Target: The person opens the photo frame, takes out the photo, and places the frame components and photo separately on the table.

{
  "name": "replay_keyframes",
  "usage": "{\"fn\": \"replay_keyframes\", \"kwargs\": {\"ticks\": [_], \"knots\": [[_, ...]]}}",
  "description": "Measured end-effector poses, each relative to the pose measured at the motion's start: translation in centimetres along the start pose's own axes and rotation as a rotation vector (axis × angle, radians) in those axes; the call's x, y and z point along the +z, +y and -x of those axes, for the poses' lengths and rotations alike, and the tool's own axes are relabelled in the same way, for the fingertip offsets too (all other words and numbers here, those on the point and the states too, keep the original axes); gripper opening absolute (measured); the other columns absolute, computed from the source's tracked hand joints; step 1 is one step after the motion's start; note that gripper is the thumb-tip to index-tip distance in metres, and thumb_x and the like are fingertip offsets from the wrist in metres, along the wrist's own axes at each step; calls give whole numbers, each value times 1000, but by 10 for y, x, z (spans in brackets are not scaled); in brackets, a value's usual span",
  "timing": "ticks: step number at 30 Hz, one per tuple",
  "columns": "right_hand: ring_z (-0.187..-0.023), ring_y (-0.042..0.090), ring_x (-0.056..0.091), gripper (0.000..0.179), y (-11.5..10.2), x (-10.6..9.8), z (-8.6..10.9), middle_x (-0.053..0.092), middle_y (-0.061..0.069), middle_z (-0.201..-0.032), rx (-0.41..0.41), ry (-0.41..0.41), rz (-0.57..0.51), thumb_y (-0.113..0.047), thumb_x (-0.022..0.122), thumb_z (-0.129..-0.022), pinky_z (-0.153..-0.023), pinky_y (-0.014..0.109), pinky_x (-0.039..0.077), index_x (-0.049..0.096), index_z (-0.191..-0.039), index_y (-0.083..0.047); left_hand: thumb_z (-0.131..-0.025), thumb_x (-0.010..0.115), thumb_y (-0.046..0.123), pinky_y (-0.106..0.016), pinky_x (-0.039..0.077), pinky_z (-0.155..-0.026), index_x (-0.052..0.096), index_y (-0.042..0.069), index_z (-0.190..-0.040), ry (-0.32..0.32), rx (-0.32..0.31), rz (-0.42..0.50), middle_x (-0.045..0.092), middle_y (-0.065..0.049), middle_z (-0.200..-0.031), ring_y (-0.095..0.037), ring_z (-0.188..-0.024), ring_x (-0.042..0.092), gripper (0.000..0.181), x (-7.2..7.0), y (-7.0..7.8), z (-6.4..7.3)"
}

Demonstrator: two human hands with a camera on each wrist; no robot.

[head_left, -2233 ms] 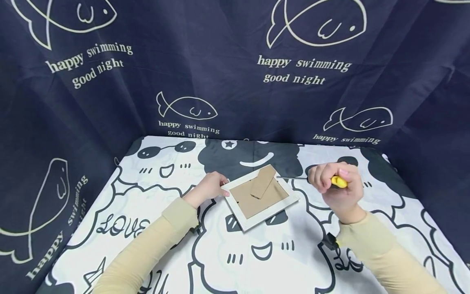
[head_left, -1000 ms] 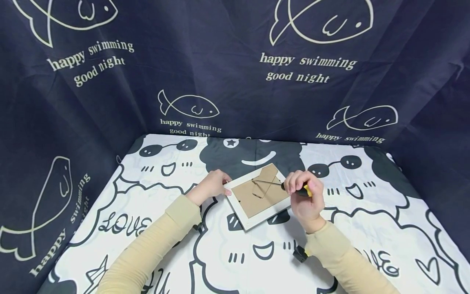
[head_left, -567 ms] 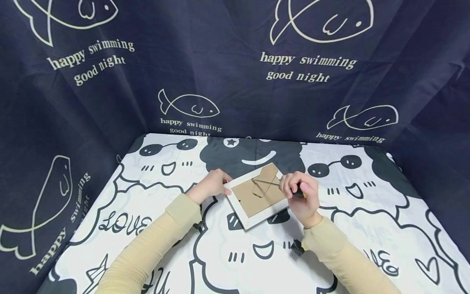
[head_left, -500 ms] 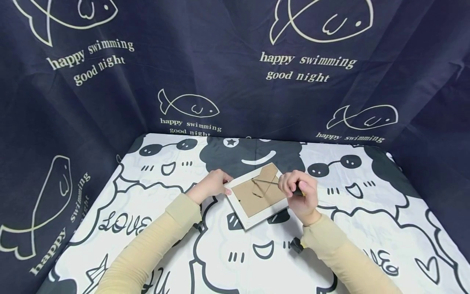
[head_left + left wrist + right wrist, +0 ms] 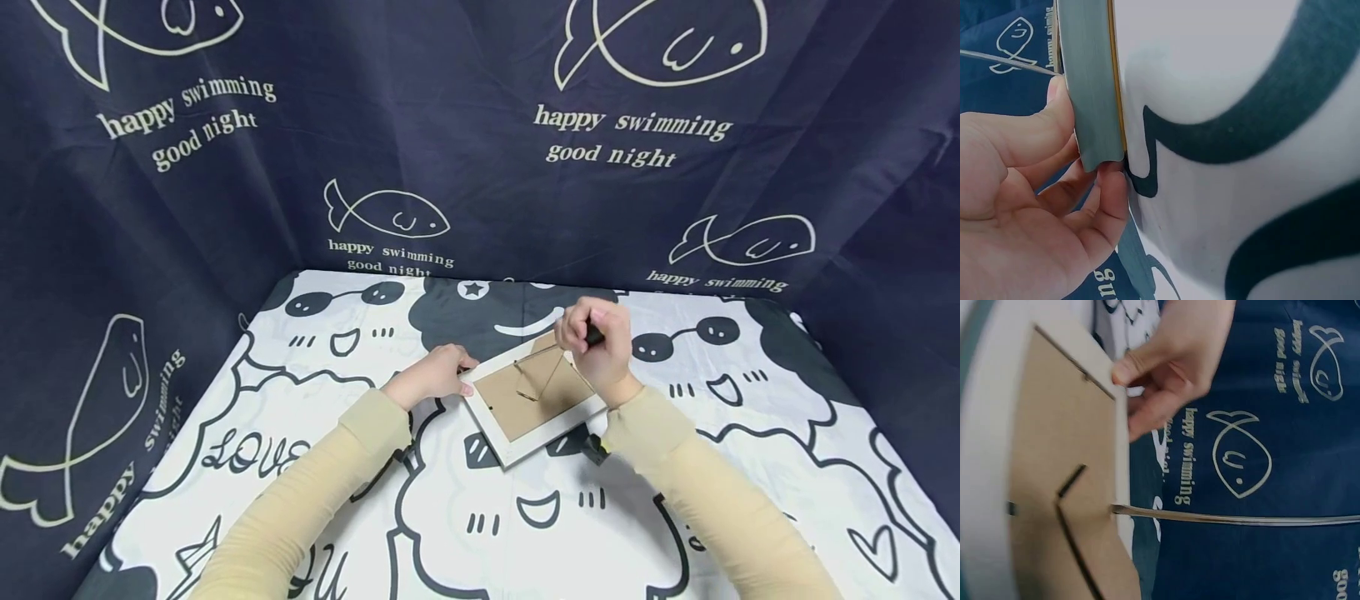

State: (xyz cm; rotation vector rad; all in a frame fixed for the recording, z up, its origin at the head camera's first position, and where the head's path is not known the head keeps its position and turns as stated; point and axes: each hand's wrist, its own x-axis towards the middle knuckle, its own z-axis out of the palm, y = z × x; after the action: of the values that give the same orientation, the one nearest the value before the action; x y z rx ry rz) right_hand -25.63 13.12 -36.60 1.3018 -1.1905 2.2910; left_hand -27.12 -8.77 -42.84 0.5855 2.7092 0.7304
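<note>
A white picture frame [image 5: 517, 453] lies back side up at the middle of the table, showing its brown backing board [image 5: 512, 417] and a cardboard stand flap [image 5: 537, 382]. At the frame's left corner my left hand [image 5: 435, 375] pinches the border, thumb on top and fingers beneath, as the left wrist view confirms. My right hand [image 5: 600, 342] grips the dark handle of a screwdriver above the frame's right part. In the right wrist view the flat tip of the screwdriver [image 5: 1241, 519] meets the seam between backing board and far border. Most of the handle is hidden in the fist.
A white cloth with black cartoon sheep [image 5: 540, 542] covers the table. Dark blue curtains [image 5: 487, 150] with fish drawings hang behind and on both sides. A small dark metal tab [image 5: 1012, 508] shows at the backing's edge.
My right hand has brought the screwdriver leftward onto the frame's far inner edge, then shifted up and away from me while the tip stayed there. My left hand has kept its hold.
</note>
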Motion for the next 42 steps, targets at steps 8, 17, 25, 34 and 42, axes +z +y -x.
{"fn": "replay_keyframes", "kwargs": {"ticks": [8,17,25,34,42], "knots": [[-36,11,18,31,7,-18,-26,23,0,-43,171,262,-76,-10,28,-87,-34,22,10,25,-57,-4,-73,78,13,-36,46,-93,64,2,-119,-2,25,0,64,-13,-114,-25,-102,60,49,1,-4,-3],[-35,10,17,32,8,-23,-34,25,-2,-42,264,396,-130,-14,27,-88,-35,23,9,29,-56,-7,-72,79,14,-39,43,-99,65,3,-119,-5,-70,26,64,-13,-119,-29,-115,57,50,-2,2,-4],[-38,13,16,32,0,-22,-20,23,2,-44,262,294,-198,-18,37,-86,-36,22,9,26,-59,-5,-71,79,16,-39,50,-89,71,7,-109,21,-107,44,71,-9,-105,-25,-99,65,41,1,5,-2],[-38,15,23,36,-6,-17,-4,27,4,-46,124,154,-109,-18,40,-88,-36,25,16,25,-60,-1,-73,79,15,-33,52,-80,72,5,-105,36,-115,67,71,-7,-97,-18,-84,65,34,6,5,0],[-38,16,26,35,-17,-6,-5,28,5,-47,38,99,-59,-15,40,-88,-36,25,20,27,-59,-1,-72,82,19,-32,52,-76,71,3,-102,75,-116,13,71,-8,-91,-18,-79,62,36,4,3,3]]}}
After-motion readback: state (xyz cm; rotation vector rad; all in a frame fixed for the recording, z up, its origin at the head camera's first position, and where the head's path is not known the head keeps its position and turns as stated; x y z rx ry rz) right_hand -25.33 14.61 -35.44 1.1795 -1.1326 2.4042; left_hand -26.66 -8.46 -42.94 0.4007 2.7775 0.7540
